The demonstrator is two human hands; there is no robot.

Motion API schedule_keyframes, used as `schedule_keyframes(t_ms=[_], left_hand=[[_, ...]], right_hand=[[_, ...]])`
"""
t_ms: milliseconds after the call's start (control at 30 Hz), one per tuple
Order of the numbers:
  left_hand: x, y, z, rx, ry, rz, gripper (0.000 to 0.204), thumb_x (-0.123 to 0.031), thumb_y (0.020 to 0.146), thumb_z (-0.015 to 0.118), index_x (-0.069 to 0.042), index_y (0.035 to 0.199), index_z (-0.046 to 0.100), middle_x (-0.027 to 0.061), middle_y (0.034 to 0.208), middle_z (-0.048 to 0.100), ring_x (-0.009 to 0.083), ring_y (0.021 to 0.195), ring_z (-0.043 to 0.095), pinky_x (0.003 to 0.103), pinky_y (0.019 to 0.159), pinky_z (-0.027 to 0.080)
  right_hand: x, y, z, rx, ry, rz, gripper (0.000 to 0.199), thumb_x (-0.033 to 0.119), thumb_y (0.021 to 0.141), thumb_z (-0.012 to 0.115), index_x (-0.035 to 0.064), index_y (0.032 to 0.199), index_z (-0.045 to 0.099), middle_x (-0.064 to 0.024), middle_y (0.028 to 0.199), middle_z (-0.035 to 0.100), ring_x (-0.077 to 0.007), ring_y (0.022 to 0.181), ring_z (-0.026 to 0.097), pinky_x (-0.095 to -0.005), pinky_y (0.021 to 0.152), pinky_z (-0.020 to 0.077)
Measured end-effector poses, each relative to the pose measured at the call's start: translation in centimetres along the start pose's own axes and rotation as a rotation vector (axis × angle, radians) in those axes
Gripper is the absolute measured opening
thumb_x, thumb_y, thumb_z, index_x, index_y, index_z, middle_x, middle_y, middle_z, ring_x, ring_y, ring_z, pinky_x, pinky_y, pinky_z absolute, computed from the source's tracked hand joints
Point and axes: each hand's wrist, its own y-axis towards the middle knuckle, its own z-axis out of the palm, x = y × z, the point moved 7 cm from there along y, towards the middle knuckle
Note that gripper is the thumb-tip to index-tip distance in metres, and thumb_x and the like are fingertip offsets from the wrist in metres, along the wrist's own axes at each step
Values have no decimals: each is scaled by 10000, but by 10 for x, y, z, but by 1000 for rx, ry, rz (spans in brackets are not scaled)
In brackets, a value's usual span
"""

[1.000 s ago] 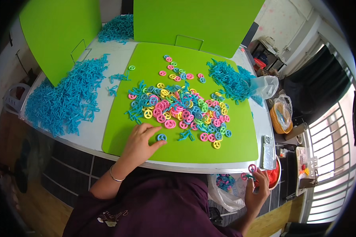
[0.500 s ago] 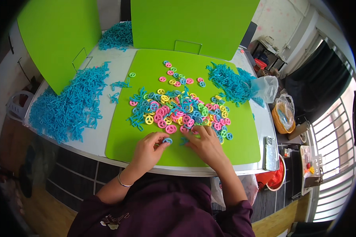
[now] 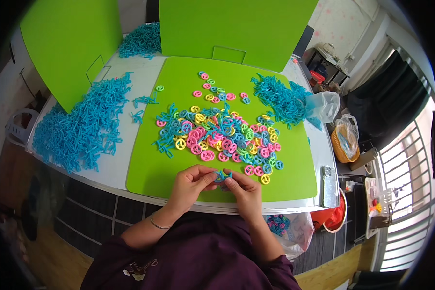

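Green mat (image 3: 150,174) below, small blue parts (image 3: 221,177) between the fingers (image 3: 208,179).

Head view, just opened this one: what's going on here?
A person pinches small blue pieces between the fingertips of the left hand and right hand, held together over the near part of a green mat. Just beyond the hands lies a loose pile of colored wheels, mixed with blue parts. More blue parts lie in a left heap, a right heap and a far heap.
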Motion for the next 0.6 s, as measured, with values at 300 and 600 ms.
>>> schedule_keyframes(t_ms=[300,600], left_hand=[[6,-2,-10,-65,53,60,114,-19,876,604,29,974,636,81,903,662,126,783,635,240,711,547],[4,-1,-10,-75,56,78,104,-21,876,603,37,954,639,83,893,662,120,767,633,239,691,550]], right_hand=[[15,-4,4,-47,-600,-264,231,60,857,648,-10,1078,656,-33,815,656,-72,718,582,-217,674,471],[13,-6,6,41,-686,-260,223,47,838,658,1,1057,668,-22,777,648,-66,686,555,-229,637,463]])
